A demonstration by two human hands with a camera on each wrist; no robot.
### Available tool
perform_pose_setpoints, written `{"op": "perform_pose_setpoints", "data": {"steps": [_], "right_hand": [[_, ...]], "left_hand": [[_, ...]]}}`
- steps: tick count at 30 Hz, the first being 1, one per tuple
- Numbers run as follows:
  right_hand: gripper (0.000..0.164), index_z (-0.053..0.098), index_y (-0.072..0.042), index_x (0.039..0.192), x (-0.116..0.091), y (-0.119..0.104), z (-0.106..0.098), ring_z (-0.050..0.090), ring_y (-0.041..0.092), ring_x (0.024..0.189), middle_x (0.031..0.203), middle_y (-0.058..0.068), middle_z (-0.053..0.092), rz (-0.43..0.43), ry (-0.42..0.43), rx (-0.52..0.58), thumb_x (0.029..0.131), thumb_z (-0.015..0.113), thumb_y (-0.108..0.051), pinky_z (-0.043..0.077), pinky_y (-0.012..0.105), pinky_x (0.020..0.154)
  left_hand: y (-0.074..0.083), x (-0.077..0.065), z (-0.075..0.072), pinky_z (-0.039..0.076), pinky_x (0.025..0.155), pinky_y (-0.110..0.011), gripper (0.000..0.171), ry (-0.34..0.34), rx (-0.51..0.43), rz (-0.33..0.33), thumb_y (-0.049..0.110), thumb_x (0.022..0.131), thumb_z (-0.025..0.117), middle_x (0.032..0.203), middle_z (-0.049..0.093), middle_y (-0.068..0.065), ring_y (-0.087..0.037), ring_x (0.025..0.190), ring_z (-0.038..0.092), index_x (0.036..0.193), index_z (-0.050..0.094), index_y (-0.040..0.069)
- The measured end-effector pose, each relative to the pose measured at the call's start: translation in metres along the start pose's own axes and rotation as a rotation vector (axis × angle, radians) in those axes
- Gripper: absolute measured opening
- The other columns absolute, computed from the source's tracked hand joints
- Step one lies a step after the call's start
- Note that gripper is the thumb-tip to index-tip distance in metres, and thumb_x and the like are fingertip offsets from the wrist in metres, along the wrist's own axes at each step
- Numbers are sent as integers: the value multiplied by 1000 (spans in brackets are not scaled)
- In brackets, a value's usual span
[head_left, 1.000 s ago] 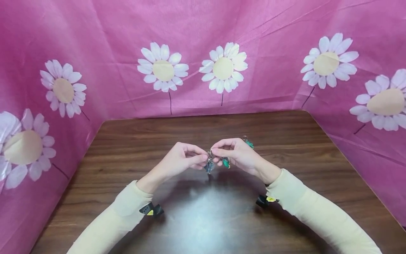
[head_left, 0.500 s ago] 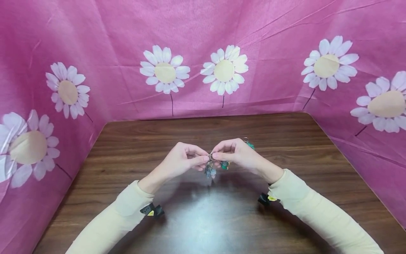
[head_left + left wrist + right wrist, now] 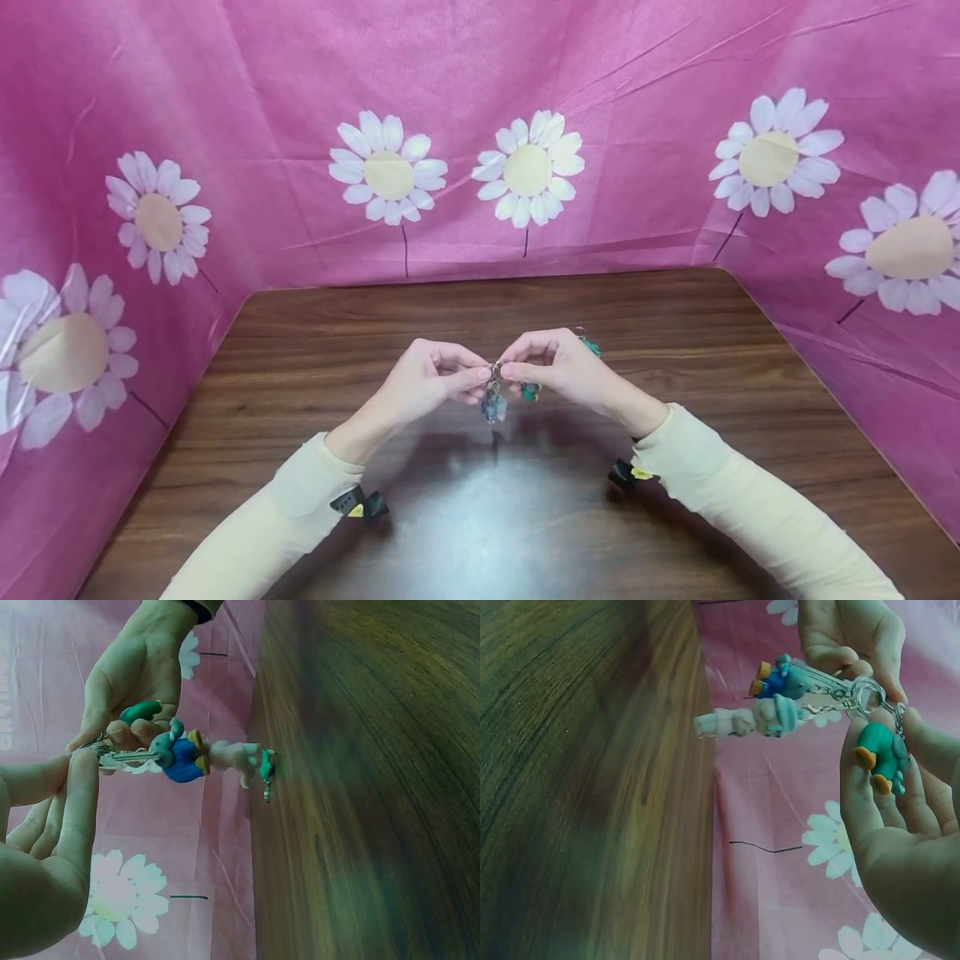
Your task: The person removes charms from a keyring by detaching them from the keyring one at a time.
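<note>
"What's around the hands?"

"A wooden worktop (image 3: 480, 308), walled by pink daisy cloth (image 3: 465, 83). A green trinket (image 3: 591, 345) lies just past the right hand (image 3: 566, 373), whose edge crowds it in the head view."

"And the metal rings (image 3: 866, 696)?"

"Raised off the worktop, pinched between the fingers of the left hand (image 3: 427, 385) and the right. A blue figure (image 3: 776, 681) and a pale figure (image 3: 742, 721) hang below; a green figure (image 3: 880, 754) hangs before the right fingers."
</note>
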State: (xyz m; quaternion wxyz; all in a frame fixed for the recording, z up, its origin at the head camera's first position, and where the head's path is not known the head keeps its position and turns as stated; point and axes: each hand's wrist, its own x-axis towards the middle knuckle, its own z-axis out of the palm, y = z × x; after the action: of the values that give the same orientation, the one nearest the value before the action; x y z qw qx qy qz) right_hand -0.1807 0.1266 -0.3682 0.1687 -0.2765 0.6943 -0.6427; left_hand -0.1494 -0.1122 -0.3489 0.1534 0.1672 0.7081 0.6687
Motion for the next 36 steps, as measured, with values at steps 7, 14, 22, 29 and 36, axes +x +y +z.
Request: {"op": "perform_pose_setpoints", "data": {"steps": [7,14,22,29,36], "right_hand": [[13,70,0,106,-2,2,6,68,19,70,85,13,73,-41,103,61,95,71,-6,58,29,58],[14,68,1,107,-4,1,10,68,21,69,82,16,71,-32,161,96,96,70,-7,58,28,57],[14,65,1,107,-6,-3,5,68,20,65,79,17,67,34,116,112,98,69,-9,59,32,58],[14,67,1,105,-8,-5,3,68,19,65,79,15,67,53,91,95,96,70,-9,55,27,54],[13,67,1,104,-7,-5,2,67,19,66,80,13,69,37,69,84,96,71,-9,56,30,55]], "left_hand": [[-2,2,6,62,79,-44,20,87,-145,47,1,94,70,90,75,-16,-17,75,73,108,70,-13],[-11,5,12,61,81,-45,22,139,-258,90,-1,95,68,92,75,-17,-19,77,74,111,66,-16],[-14,5,12,63,65,-33,19,187,229,273,10,95,73,93,77,-8,-25,74,74,110,74,0],[-7,5,8,62,60,-35,8,132,340,317,13,93,76,82,76,2,-22,68,74,99,79,9],[-5,5,7,64,66,-41,9,84,203,230,7,93,74,83,76,-8,-29,72,74,99,77,1]]}}
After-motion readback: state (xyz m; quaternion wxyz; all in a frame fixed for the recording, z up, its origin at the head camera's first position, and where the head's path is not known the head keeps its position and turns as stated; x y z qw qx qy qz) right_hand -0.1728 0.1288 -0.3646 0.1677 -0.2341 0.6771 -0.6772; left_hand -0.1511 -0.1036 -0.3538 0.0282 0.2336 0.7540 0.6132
